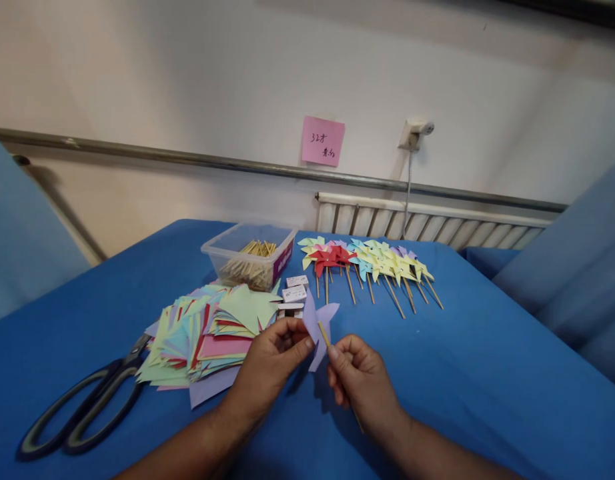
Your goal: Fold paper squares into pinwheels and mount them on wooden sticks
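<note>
My left hand (272, 363) pinches a lilac paper pinwheel (317, 320) at its centre, fingers closed on the paper. My right hand (355, 377) is closed on a thin wooden stick (324, 333) whose tip meets the pinwheel's middle. Both hands hover just above the blue table cover (487, 373), near its front centre. Left of my hands lies a loose pile of cut coloured paper squares (207, 333). Behind my hands lies a row of finished pinwheels on sticks (367, 263), yellow, red, blue and lilac.
Large black-handled scissors (82, 410) lie at the front left. A clear plastic tub of wooden sticks (250, 257) stands at the back. Small white boxes (295, 293) sit beside it. A pink note (322, 141) hangs on the wall above a radiator (427, 223).
</note>
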The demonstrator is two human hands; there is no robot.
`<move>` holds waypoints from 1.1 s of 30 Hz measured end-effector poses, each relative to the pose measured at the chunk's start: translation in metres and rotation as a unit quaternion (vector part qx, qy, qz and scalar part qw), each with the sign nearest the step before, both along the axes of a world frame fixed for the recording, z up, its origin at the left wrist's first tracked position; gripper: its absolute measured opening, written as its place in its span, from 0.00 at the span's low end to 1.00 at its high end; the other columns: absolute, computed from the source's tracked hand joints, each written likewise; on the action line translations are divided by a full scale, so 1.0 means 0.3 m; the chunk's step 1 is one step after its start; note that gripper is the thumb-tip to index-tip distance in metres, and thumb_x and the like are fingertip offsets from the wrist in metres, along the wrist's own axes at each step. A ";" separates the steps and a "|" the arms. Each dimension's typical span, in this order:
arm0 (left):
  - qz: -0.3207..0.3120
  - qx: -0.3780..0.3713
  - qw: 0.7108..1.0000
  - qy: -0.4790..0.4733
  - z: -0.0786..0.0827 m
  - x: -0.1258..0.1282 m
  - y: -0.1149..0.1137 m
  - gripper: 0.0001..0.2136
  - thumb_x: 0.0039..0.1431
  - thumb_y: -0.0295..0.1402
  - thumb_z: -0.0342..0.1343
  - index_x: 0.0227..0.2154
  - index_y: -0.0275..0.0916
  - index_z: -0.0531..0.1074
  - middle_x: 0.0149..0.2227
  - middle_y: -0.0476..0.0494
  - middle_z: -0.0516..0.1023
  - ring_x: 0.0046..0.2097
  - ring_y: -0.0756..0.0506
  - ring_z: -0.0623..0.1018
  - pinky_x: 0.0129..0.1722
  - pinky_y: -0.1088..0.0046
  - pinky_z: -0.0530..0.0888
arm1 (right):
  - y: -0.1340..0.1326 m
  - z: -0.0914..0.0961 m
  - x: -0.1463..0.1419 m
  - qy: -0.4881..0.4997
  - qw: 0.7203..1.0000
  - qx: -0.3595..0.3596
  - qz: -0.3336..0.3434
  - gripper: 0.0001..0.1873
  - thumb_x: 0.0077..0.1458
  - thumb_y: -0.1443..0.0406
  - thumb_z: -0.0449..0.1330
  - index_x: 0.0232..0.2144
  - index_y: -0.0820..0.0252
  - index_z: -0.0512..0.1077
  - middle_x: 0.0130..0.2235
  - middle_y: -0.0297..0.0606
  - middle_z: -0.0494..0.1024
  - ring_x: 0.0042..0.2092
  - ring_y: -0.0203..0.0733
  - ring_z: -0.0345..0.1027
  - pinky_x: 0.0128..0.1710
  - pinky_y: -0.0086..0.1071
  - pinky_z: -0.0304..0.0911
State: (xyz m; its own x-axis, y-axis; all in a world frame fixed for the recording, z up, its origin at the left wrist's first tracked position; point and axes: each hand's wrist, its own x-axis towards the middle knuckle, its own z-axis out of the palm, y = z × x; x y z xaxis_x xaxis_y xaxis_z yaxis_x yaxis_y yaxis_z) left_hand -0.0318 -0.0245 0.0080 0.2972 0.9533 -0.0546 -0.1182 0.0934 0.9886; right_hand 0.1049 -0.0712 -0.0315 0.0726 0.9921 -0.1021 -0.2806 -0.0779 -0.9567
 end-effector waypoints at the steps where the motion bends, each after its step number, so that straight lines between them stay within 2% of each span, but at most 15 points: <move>1: -0.001 -0.002 1.000 0.003 0.000 0.000 -0.001 0.08 0.44 0.32 0.63 0.29 0.38 0.73 0.29 0.50 0.76 0.32 0.50 0.73 0.34 0.76 0.69 | 0.001 -0.002 0.000 0.001 1.000 0.000 0.000 0.20 0.49 0.51 0.60 0.23 0.60 0.60 0.15 0.25 0.68 0.12 0.24 0.53 0.10 0.17 0.45; 10: 0.031 -0.031 0.999 0.001 -0.005 0.002 -0.001 0.14 0.42 0.33 0.65 0.34 0.38 0.73 0.38 0.44 0.78 0.39 0.46 0.76 0.41 0.71 0.70 | 0.000 -0.011 -0.004 0.032 0.999 -0.020 0.024 0.18 0.51 0.53 0.59 0.23 0.61 0.62 0.15 0.25 0.67 0.11 0.24 0.51 0.09 0.18 0.45; 14: 0.032 -0.038 0.999 0.008 -0.015 0.001 0.005 0.14 0.43 0.33 0.65 0.35 0.37 0.72 0.38 0.42 0.78 0.42 0.44 0.75 0.44 0.68 0.69 | 0.009 -0.008 0.000 0.109 0.993 -0.030 0.032 0.16 0.50 0.54 0.60 0.27 0.62 0.65 0.16 0.25 0.68 0.11 0.24 0.52 0.09 0.19 0.45; 19: 0.022 -0.058 0.997 -0.035 -0.015 0.000 0.005 0.19 0.45 0.33 0.64 0.42 0.38 0.70 0.47 0.39 0.75 0.46 0.43 0.74 0.46 0.69 0.69 | 0.005 0.010 0.010 0.194 0.975 -0.079 0.071 0.16 0.48 0.54 0.62 0.27 0.60 0.63 0.16 0.22 0.65 0.11 0.23 0.47 0.10 0.19 0.42; 25: -0.005 -0.094 0.993 -0.075 -0.017 0.000 -0.005 0.19 0.47 0.33 0.62 0.44 0.38 0.70 0.45 0.39 0.76 0.44 0.44 0.75 0.44 0.70 0.69 | -0.002 0.021 0.024 0.232 0.958 -0.103 0.133 0.15 0.48 0.57 0.62 0.27 0.59 0.63 0.17 0.21 0.62 0.13 0.22 0.45 0.12 0.19 0.40; 30: -0.007 -0.119 0.988 -0.101 -0.013 -0.002 -0.014 0.20 0.50 0.34 0.60 0.46 0.39 0.69 0.42 0.41 0.77 0.43 0.44 0.75 0.42 0.70 0.69 | -0.003 0.023 0.030 0.255 0.948 -0.109 0.156 0.14 0.49 0.58 0.63 0.26 0.60 0.63 0.17 0.22 0.61 0.14 0.22 0.44 0.12 0.19 0.38; 33: 0.016 -0.120 0.987 -0.110 -0.005 -0.006 -0.014 0.20 0.51 0.35 0.59 0.48 0.41 0.67 0.47 0.41 0.75 0.48 0.44 0.73 0.45 0.69 0.67 | -0.002 0.022 0.034 0.261 0.944 -0.118 0.164 0.15 0.48 0.58 0.63 0.27 0.61 0.63 0.17 0.22 0.60 0.14 0.22 0.44 0.12 0.19 0.37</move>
State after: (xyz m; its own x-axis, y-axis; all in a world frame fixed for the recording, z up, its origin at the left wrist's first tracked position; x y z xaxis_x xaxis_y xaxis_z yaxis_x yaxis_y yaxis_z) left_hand -0.0334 -0.0286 0.0064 0.2973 0.9298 -0.2171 -0.3347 0.3144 0.8883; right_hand 0.1150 -0.0719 -0.0250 -0.3554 0.8981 -0.2592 -0.6337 -0.4353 -0.6395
